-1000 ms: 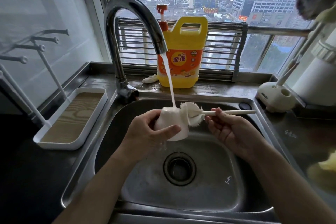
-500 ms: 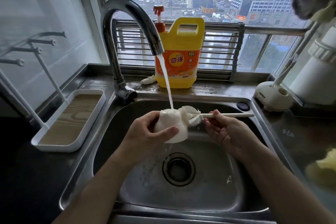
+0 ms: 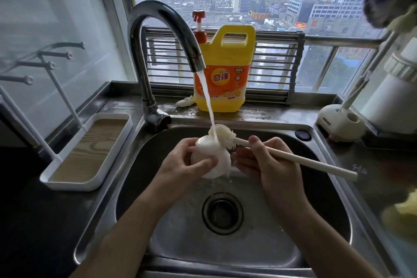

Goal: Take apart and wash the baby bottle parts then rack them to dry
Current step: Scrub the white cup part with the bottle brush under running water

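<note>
My left hand (image 3: 180, 165) grips a white bottle part (image 3: 214, 160) over the steel sink (image 3: 327, 210), thumb across its front. My right hand (image 3: 268, 160) holds the cream handle of a bottle brush (image 3: 293, 159). The brush's white bristle head (image 3: 222, 135) rests on top of the bottle part, and the handle slopes down to the right. Water runs from the curved tap (image 3: 158, 36) onto the bristles and the part.
A white drying rack (image 3: 90, 151) with thin pegs stands left of the sink. A yellow detergent jug (image 3: 222, 70) sits on the ledge behind. A cream brush stand (image 3: 340, 122) and a white container (image 3: 392, 97) are at the right. The drain (image 3: 222, 212) lies below my hands.
The brush head has come out from beside the bottle part and now sits on top of it. The handle has tilted down to the right. My left hand keeps its hold.
</note>
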